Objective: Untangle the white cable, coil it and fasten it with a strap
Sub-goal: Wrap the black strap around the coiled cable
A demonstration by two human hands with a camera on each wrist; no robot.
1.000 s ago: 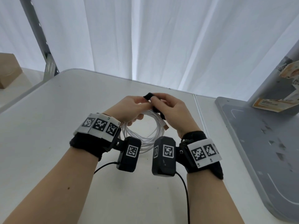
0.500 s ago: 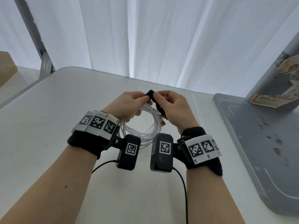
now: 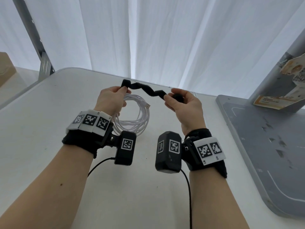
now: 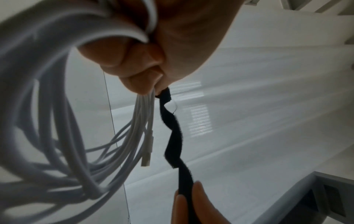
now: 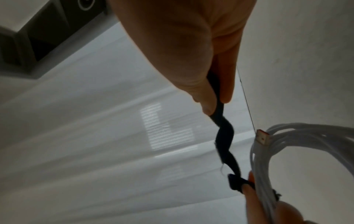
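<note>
The white cable (image 3: 135,116) hangs as a coil of several loops from my left hand (image 3: 113,98), above the white table (image 3: 49,129). That hand grips the coil and pinches one end of a black strap (image 3: 146,90). The strap runs twisted and wavy to my right hand (image 3: 179,101), which pinches its other end between thumb and fingers. In the left wrist view the coil (image 4: 47,136) fills the left side and the strap (image 4: 174,139) hangs beside a plug (image 4: 146,160). The right wrist view shows the strap (image 5: 226,139) and the cable (image 5: 287,145) with its plug end (image 5: 261,137).
A grey board (image 3: 267,146) lies on the table at the right, with a printed card (image 3: 280,100) propped at its far end. White curtains (image 3: 165,38) hang behind the table. A metal post (image 3: 42,60) and a brown box (image 3: 5,66) stand at the far left.
My hands have moved apart: the right hand pulled the strap out to the right, so it now spans between both hands. The coil stays in the left hand.
</note>
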